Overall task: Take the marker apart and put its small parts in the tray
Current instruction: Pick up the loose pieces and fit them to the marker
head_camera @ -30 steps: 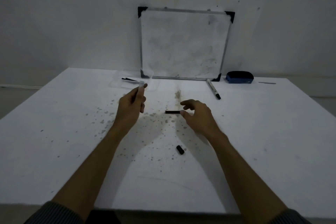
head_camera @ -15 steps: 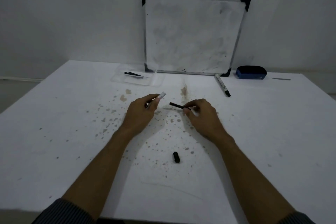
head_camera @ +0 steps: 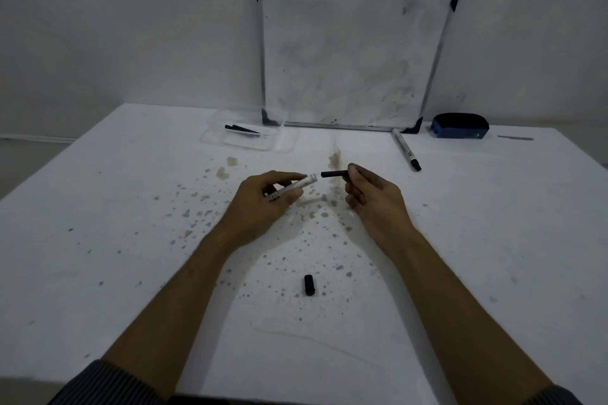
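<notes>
My left hand (head_camera: 263, 204) grips a white marker barrel (head_camera: 296, 188), its open end pointing right. My right hand (head_camera: 368, 197) pinches a thin black stick (head_camera: 334, 173), likely the ink core, whose free tip sits just off the barrel's mouth with a small gap between them. Both are held above the stained middle of the white table (head_camera: 98, 240). A short black cap (head_camera: 309, 285) lies on the table nearer to me, between my forearms. The clear plastic tray (head_camera: 283, 144) sits far left of centre and holds a slim black pointed part (head_camera: 241, 130).
A small whiteboard (head_camera: 355, 52) leans on the wall behind the table. A second whole marker (head_camera: 405, 149) lies at its right foot, with a blue eraser (head_camera: 459, 130) farther right. Brown ink spots speckle the table's middle.
My left hand came back from near the tray with the barrel. My right hand lifted the black stick off the table, and the two pieces now nearly meet tip to mouth.
</notes>
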`<state>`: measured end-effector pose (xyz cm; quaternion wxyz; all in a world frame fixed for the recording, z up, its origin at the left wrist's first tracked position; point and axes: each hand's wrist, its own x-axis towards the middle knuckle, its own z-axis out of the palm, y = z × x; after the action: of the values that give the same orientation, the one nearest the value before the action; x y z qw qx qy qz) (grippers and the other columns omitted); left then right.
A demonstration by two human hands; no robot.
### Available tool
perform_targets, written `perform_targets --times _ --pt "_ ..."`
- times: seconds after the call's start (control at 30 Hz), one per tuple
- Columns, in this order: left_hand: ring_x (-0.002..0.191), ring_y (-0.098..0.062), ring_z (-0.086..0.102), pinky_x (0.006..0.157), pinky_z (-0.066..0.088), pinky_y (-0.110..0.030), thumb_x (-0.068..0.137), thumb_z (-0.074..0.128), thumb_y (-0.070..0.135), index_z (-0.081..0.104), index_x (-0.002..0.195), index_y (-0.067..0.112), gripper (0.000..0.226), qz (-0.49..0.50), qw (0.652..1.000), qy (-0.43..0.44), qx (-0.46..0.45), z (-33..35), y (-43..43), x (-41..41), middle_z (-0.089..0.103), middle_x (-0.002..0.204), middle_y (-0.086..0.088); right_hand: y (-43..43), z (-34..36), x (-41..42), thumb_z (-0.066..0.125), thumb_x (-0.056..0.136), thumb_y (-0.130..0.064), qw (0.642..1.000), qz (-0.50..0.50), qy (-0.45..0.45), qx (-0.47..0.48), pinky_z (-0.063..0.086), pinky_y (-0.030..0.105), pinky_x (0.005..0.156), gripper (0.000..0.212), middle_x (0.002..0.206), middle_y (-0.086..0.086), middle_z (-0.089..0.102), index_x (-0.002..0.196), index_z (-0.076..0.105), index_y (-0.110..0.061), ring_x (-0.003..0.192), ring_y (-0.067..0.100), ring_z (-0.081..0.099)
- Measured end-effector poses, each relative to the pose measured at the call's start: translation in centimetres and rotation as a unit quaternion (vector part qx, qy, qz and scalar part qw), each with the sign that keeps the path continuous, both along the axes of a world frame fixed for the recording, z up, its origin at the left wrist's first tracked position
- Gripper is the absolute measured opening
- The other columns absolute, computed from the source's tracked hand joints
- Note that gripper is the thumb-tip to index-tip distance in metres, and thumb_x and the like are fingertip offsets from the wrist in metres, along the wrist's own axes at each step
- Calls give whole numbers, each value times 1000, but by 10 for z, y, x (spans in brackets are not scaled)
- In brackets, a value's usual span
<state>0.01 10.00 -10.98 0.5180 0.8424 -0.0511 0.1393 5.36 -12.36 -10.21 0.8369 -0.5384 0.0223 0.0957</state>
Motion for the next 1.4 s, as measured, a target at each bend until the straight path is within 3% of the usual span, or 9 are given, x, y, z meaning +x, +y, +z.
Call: perform_targets --times 0.3,0.4,0.53,0.7,0.8,0.93,1.07,1.2,1.4 --pt "60 -5 58 59 44 -15 94 75 31 76 120 33 26 -22 999 -31 16 3 -4 -5 68 81 13 5 1 -3 73 92 -19 996 -28 -16 -81 53 31 82 12 96 8 73 104 75 -16 78 14 55" --pt "67 -6 57 64 44 -16 95 73 37 75 123 37 28 -22 997 -38 60 1 -2 -5 69 87 12 9 -2 -4 73 93 -24 989 -57 -43 -132 55 26 74 24 91 3 73 113 75 -12 74 13 60" --pt "67 -3 60 64 46 -16 98 68 40 74 124 37 27 -9 997 -24 73 -2 -4 -4 71 84 17 13 -3 -12 73 93 -30 946 -109 -178 -250 56 18 79 26 101 -9 76 117 74 -21 94 6 71" --pt "66 -1 61 64 47 -20 102 58 45 72 127 34 30 -19 999 7 32 1 -7 -5 71 81 21 23 2 -27 68 96 -29 893 -148 -309 -293 55 18 71 28 97 -6 75 122 72 -22 77 13 66" --pt "68 -8 60 65 47 -25 104 55 47 72 124 36 28 -40 999 21 12 3 -7 -5 70 83 5 25 1 -26 65 99 -26 875 -155 -341 -306 54 20 70 28 101 -6 72 125 71 -20 78 13 65" --pt "65 -17 49 58 40 -28 103 60 35 75 116 36 20 -65 993 40 -85 4 -7 -4 65 86 -24 26 -9 -23 58 102 -19 836 -50 -391 -382 53 16 75 34 121 -2 60 135 65 -23 95 4 59" --pt "66 -21 48 56 39 -29 102 63 32 74 124 23 26 -46 985 65 -152 4 -2 2 64 77 -8 28 -5 -30 44 106 -11 842 74 -362 -394 44 7 92 50 139 -5 46 154 41 -27 105 -4 52" --pt "54 -15 41 47 29 -27 103 63 28 73 126 20 27 -38 981 54 -180 6 3 3 60 78 -6 17 13 -31 57 101 -33 813 112 -324 -471 47 15 74 34 114 -10 64 134 63 -29 86 2 64" --pt "60 -16 51 50 42 -22 100 66 29 73 127 21 29 -6 990 34 -135 5 2 -1 68 80 -6 1 39 -47 75 85 -49 755 332 -295 -481 52 16 63 21 87 -13 74 98 77 -34 70 5 66"
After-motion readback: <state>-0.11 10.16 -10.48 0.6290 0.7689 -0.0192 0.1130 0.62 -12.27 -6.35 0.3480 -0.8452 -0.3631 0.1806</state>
